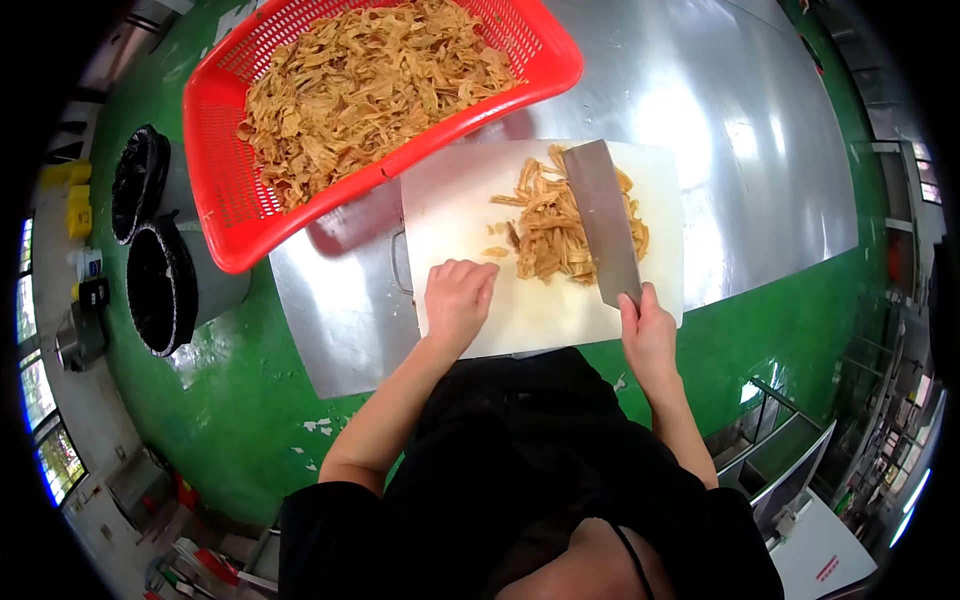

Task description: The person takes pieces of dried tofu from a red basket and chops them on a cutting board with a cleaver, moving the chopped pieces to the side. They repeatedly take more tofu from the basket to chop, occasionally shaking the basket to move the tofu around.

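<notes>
My right hand [652, 338] grips a cleaver [606, 220] by its handle end. The broad grey blade lies across a pile of yellow-brown, wrinkled food strips [548, 228] on a white cutting board [450, 195]. Strips show on both sides of the blade, which hides those beneath. Left of the pile, my left hand [460, 302] rests on the board with its fingers curled together, apart from the cleaver. Whatever may be under those fingers is hidden. A few small scraps [495, 252] lie just beyond its fingertips.
A red perforated basket [222, 238] heaped with similar strips [370, 90] stands at the upper left, beside the board. Both are on a shiny metal table [770, 180]. Two black-lined bins [162, 285] stand on the green floor [235, 400] to the left.
</notes>
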`<action>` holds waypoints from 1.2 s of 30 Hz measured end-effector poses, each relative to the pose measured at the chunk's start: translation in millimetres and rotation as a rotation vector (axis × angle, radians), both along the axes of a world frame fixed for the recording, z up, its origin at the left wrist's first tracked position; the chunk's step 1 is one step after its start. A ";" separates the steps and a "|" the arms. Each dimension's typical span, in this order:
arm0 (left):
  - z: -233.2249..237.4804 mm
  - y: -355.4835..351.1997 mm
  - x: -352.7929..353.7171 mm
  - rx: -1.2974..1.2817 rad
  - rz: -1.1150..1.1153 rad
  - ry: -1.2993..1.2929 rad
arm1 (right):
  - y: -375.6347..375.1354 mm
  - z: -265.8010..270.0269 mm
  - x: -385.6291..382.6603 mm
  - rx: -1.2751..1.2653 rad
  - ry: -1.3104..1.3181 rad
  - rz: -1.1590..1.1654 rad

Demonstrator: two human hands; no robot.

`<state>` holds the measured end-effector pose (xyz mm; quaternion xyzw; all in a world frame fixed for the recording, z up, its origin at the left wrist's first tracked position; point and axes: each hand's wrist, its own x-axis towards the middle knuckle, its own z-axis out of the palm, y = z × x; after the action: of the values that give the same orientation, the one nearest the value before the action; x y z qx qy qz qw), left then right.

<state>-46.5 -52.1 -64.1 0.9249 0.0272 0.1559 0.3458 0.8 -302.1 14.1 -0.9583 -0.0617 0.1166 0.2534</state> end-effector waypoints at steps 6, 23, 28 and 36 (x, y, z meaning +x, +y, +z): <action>-1.0 -16.5 30.2 0.187 0.086 -0.031 | -5.4 0.9 -19.3 0.007 0.002 0.056; -4.3 -48.5 49.7 0.149 0.366 0.252 | -17.9 -18.7 -9.7 -0.039 0.060 0.253; 12.1 -36.6 24.9 -1.152 0.525 0.298 | -23.9 -10.5 -12.0 0.071 0.100 0.283; 34.0 101.8 -116.3 -1.107 0.877 0.357 | -28.7 -50.2 -9.3 0.110 0.094 0.544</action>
<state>-162.8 49.7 -30.1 0.5297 0.5264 0.0903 0.6589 -8.5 -330.8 -36.1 -0.8849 -0.3110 0.2212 0.2671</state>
